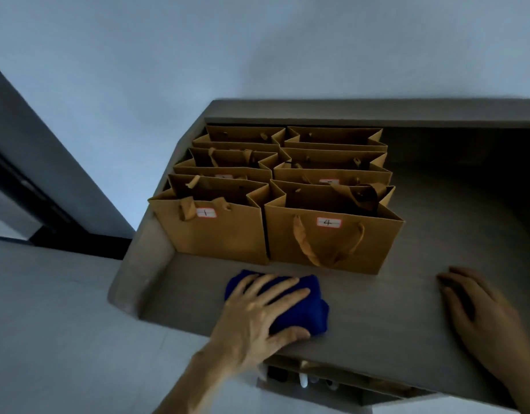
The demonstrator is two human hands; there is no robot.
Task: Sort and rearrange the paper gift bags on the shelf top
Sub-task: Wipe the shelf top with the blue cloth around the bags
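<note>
Several brown paper gift bags stand upright in two columns at the back left of the grey shelf top point(377, 318). The front left bag point(216, 234) carries a label marked 1. The front right bag point(332, 243) is labelled 4, and its handle hangs down the front. Behind them stand more bags point(332, 171) with partly hidden labels. My left hand point(257, 312) lies on a folded blue cloth point(305, 309) in front of the bags, fingers spread, thumb at the cloth's near edge. My right hand point(481, 315) rests flat on the shelf top to the right, holding nothing.
A raised rim point(132, 264) runs along the shelf's left side and back. The right half of the shelf top holds no bags. A lower compartment point(305, 380) below the front edge holds small items. A pale wall is behind, and a dark doorway point(25, 186) is at the left.
</note>
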